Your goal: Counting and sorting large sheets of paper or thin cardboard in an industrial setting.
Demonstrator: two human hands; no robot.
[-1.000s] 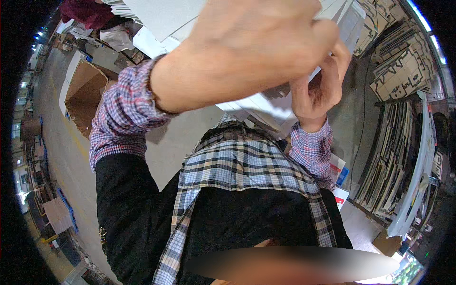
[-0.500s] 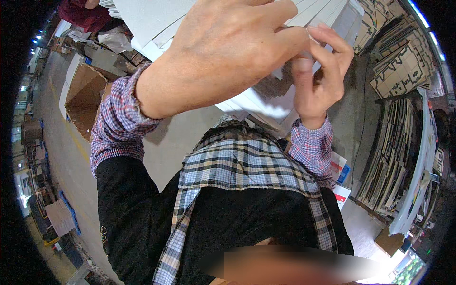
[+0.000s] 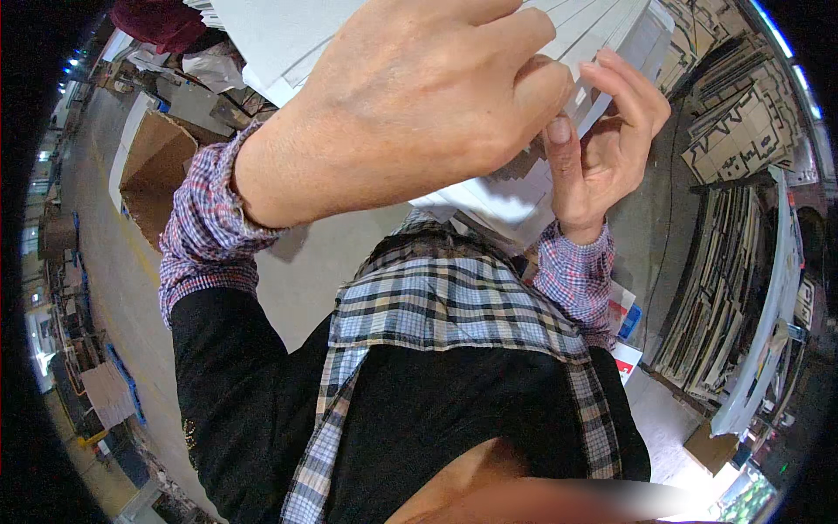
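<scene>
Your left hand (image 3: pixel 410 105) is raised close to the camera, fingers curled down over the top of the white sheets (image 3: pixel 497 196). It seems to grip them, but the contact itself is behind the knuckles, so I cannot tell for sure. Your right hand (image 3: pixel 602 148) is just beside it, thumb up and fingers bent narrow, pinching at the sheets' edge.

The sheets are a stepped stack held in the air in front of your chest, between both hands, not on any surface.

Risks, as I judge:
- The stack is fanned, so if the right pinch takes only 1 or 2 sheets, the others can slide out and fall to the floor (image 3: pixel 105 244).
- Thin edges can cut a fingertip if pulled fast.
- The left hand blocks your view, so a bent corner may go unseen.

Hard to make out: how many sheets there are, what is under the left palm, and the stack's top end, which is cut off at the frame rim. The cardboard piles (image 3: pixel 724 288) on the right are distorted.
</scene>
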